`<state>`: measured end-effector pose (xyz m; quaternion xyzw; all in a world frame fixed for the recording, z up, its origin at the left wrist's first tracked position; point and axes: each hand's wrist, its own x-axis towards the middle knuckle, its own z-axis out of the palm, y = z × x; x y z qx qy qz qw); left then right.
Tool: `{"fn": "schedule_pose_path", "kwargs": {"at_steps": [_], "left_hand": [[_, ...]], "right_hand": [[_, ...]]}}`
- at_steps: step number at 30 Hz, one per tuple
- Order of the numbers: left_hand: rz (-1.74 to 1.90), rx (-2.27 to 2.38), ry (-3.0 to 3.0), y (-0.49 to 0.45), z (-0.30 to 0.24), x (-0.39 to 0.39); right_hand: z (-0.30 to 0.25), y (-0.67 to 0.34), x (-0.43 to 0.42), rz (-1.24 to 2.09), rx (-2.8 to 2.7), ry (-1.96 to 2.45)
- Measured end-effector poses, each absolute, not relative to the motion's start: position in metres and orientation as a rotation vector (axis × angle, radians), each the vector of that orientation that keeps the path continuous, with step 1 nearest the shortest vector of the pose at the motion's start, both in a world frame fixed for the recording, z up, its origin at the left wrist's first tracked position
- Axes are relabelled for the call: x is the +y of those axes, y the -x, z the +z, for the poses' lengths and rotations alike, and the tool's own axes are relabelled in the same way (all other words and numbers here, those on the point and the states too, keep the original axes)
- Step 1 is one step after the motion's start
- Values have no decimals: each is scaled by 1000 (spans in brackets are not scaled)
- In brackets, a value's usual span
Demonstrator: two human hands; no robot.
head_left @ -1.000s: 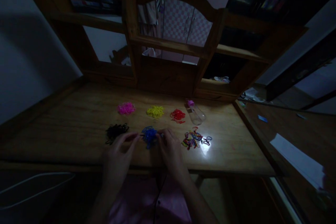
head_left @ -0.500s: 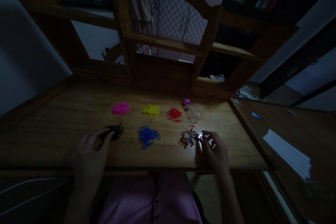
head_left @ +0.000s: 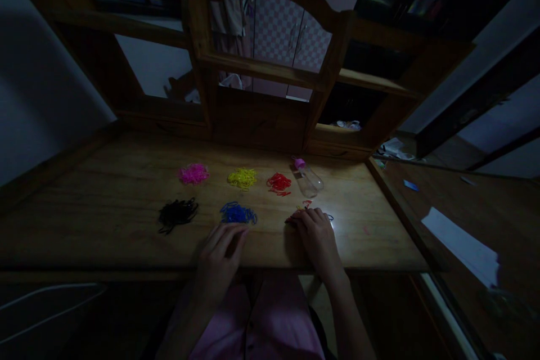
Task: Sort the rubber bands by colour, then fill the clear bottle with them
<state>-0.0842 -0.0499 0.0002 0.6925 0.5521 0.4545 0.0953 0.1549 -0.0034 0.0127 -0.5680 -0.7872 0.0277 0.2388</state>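
Small rubber bands lie on the wooden desk in separate piles by colour. My left hand (head_left: pixel 221 253) is at the near edge of the blue rubber bands (head_left: pixel 237 213), its thumb and fingers drawn together; whatever is between them is too small to make out. My right hand (head_left: pixel 316 230) covers most of the mixed-colour rubber bands (head_left: pixel 300 207), fingers bent down into them, tips hidden. To the left is the pile of black rubber bands (head_left: pixel 178 214). Behind lie pink rubber bands (head_left: pixel 193 174), yellow rubber bands (head_left: pixel 242 178) and red rubber bands (head_left: pixel 279 182).
A clear bottle with a pink cap (head_left: pixel 309 180) lies behind the mixed pile. The desk's wooden shelf unit (head_left: pixel 261 115) rises at the back. White paper (head_left: pixel 459 244) rests on a lower surface to the right. The room is dim.
My left hand has left the black pile and moved right to the blue one. My right hand has shifted left, over the mixed rubber bands.
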Motion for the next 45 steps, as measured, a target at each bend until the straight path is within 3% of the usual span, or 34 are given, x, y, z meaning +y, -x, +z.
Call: {"fn": "schedule_pose_path", "kwargs": {"at_steps": [7,31,37,45], "left_hand": [[1345,1682,-1884,91,-5,-48],[1306,1688,-1875,90,-2,-48],[1374,1640,-1727,79,9,-44],[1317,1229,-1641,35,34,-25]], "right_hand": [[16,-163,0,270,-2032,1472],[15,-169,7,318,-1981,1542],[35,-158,-6,600,-1744,1486],[48,-128,-22,834,-1637,1301]]}}
